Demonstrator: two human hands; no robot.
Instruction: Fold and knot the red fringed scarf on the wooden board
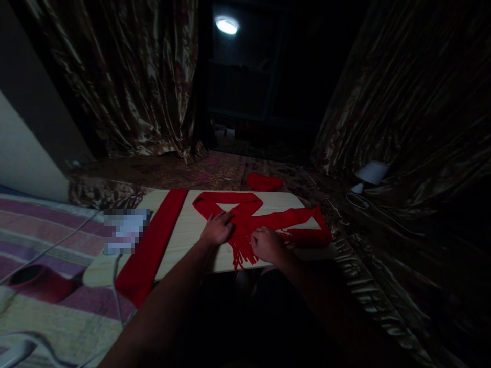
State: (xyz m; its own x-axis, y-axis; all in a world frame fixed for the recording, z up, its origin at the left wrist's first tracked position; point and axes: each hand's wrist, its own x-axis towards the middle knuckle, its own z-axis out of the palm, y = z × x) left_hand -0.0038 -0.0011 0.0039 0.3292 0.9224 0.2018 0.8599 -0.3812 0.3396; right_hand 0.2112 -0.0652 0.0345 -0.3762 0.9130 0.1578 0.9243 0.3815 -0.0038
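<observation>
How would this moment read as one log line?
left hand: resting on red scarf | right hand: curled at fringe, grip unclear | support: wooden board

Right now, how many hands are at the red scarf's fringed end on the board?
2. The left hand rests partly on the red scarf; the right hand is curled at its fringe.

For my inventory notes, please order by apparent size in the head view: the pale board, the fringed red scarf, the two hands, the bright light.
1. Pale board
2. Fringed red scarf
3. Left hand and right hand: look alike, unranked
4. Bright light
</observation>
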